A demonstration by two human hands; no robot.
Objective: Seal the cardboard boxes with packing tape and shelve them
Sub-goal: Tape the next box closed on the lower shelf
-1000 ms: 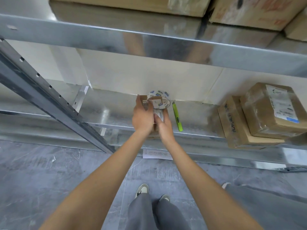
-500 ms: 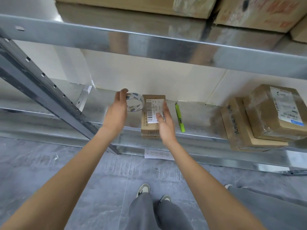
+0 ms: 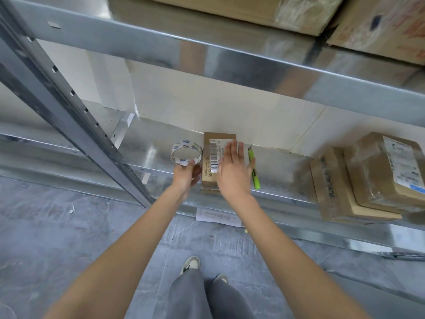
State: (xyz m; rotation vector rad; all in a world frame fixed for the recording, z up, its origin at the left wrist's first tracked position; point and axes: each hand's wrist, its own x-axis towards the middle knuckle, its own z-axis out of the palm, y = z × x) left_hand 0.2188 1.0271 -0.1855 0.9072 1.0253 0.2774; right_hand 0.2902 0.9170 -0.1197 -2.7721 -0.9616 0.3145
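The right hand (image 3: 233, 171) lies flat, fingers straight, on the small labelled box (image 3: 212, 162); the left hand (image 3: 186, 176) pinches the tape roll (image 3: 186, 154). Press the tape down firmly, smoothing every edge.

Small brown cardboard box (image 3: 210, 178) laid flat on the metal shelf (image 3: 147, 157), white barcode label on top; roll of tape (image 3: 186, 155) with blue-printed white core, stood on edge just left of it

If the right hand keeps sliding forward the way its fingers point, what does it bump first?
Probably the pale back wall behind the shelf. The right hand lies flat over the small labelled box, fingers toward its far edge; depth is unclear.
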